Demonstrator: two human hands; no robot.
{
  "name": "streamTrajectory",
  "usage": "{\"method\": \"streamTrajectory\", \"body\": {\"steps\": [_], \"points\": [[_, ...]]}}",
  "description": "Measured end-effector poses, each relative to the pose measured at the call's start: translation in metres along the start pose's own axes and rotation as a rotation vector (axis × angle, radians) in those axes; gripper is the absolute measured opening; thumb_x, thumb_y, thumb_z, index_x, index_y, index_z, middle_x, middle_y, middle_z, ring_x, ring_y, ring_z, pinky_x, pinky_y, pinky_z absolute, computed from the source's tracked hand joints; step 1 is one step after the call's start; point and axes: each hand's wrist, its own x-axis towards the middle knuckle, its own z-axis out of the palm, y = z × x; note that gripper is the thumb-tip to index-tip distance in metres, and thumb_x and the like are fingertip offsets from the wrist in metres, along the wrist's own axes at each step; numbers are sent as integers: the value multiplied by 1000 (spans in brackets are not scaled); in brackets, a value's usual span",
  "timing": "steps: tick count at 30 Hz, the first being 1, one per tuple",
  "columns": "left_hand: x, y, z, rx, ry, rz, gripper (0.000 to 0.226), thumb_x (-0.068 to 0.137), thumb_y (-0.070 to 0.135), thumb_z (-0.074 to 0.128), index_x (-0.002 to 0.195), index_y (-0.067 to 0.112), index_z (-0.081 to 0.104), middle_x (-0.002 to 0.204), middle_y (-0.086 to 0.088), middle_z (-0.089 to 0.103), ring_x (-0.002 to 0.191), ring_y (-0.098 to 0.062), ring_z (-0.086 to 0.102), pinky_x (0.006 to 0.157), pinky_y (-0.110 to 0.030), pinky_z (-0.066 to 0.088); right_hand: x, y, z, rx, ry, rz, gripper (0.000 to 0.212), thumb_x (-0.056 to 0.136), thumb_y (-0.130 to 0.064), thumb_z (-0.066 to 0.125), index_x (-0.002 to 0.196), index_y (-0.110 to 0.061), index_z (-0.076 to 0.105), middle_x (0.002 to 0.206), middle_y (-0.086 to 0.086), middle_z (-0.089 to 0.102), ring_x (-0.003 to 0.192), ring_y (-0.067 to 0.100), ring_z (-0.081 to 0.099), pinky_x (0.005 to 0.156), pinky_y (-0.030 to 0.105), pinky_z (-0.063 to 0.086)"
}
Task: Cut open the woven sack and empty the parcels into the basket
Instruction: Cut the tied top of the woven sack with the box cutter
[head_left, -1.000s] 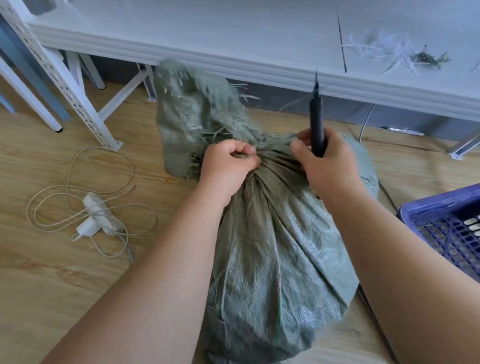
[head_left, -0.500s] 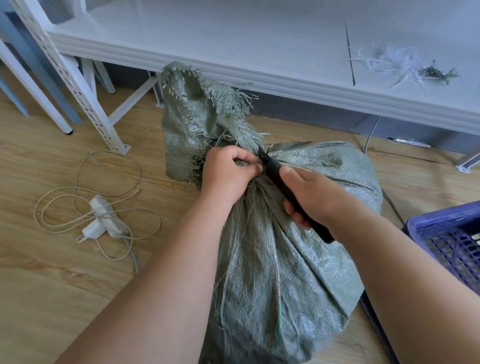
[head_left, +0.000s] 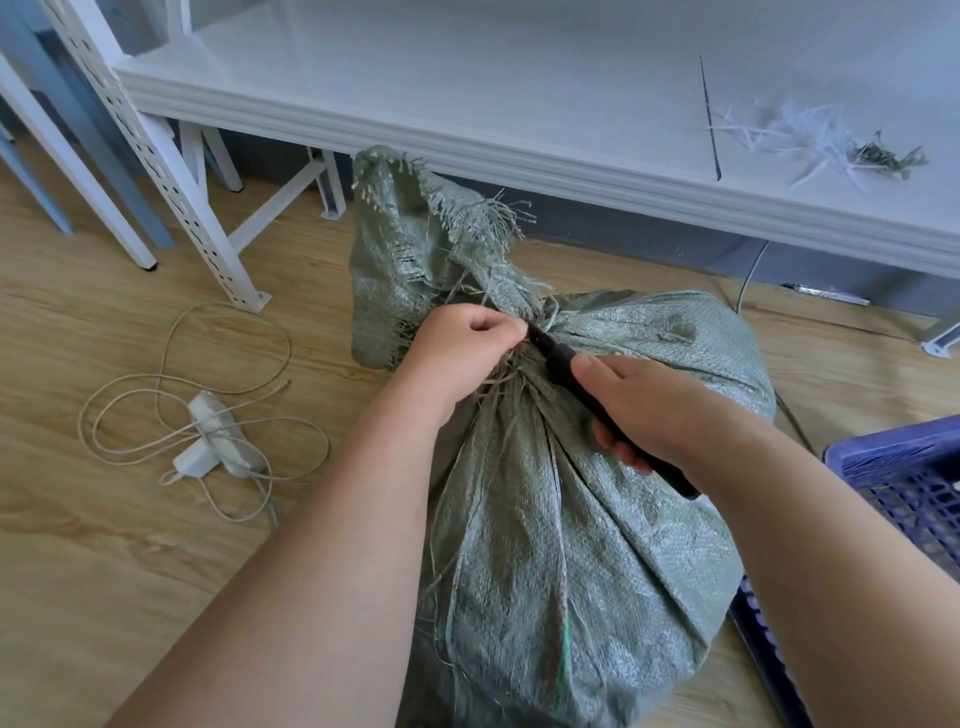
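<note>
Green woven sack (head_left: 561, 499) standing on wood floor (head_left: 104, 545), centre of scene, bulging and full, neck bunched and tied near the top, frayed loose mouth flopping up and to the far left toward the shelf edge. Left hand (head_left: 462, 353) clenched round the gathered neck, fingers curled tight into the fabric. Right hand (head_left: 649, 410) wrapped round a black knife (head_left: 571, 374), handle running diagonally from near right up to far left, butt sticking out below the palm, tip laid against the neck right beside the left hand's fingers. Blade itself mostly hidden where it meets the fabric; whether it has gone through cannot be told. Loose strands hanging down the sack's front from the tie. Blue basket (head_left: 904, 467) at the right edge, just beside the sack, only its corner and slatted wall in view. White shelf (head_left: 467, 104) across the far side, low to the floor, with a small heap of white and green scraps (head_left: 831, 145) on its right part. White cord (head_left: 208, 410) coiled on the floor to the left, tangled round a white plug block. White perforated leg (head_left: 171, 171) slanting down at far left.
</note>
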Motion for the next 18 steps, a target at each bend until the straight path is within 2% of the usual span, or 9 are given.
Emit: {"method": "streamTrajectory", "body": {"steps": [3,6,8,12,15,18], "points": [[0,-1,2,44,20,18,4,89,25,66,87,26,68,88,16,64,77,7,53,60,-10,35,-2,0,0,-11,-18,-1,32,102,-44,32,106,-24,57,60,0,55,34,8,43,40,20,38],[-1,0,5,46,62,11,8,85,18,67,85,25,69,91,8,69,75,-8,59,59,-12,40,-3,0,0,-39,-23,-14,35,102,-43,31,101,-21,58,60,0,55,35,9,43,40,20,37],[-1,0,5,50,90,12,8,83,16,69,85,24,71,87,8,69,76,-12,59,56,-11,40,-4,1,1,-53,-21,-21,36,103,-42,31,98,-19,58,59,0,55,34,9,42,39,20,37],[-2,1,6,77,127,29,8,81,16,70,85,23,71,84,10,67,65,-7,56,43,-2,36,-4,2,1,-41,-35,-24,37,103,-42,31,102,-18,59,60,1,54,39,12,43,41,21,38],[-2,1,7,76,150,47,7,81,16,70,87,20,72,82,15,64,63,1,54,44,1,35,-3,3,2,-37,-38,-26,36,102,-43,31,100,-19,59,60,0,55,38,11,43,41,22,39],[-2,1,7,98,166,63,8,81,16,70,88,19,72,81,15,63,63,1,54,44,1,36,-1,5,2,-25,-38,-19,35,102,-44,32,96,-22,58,58,0,55,35,9,43,42,22,38]]}}
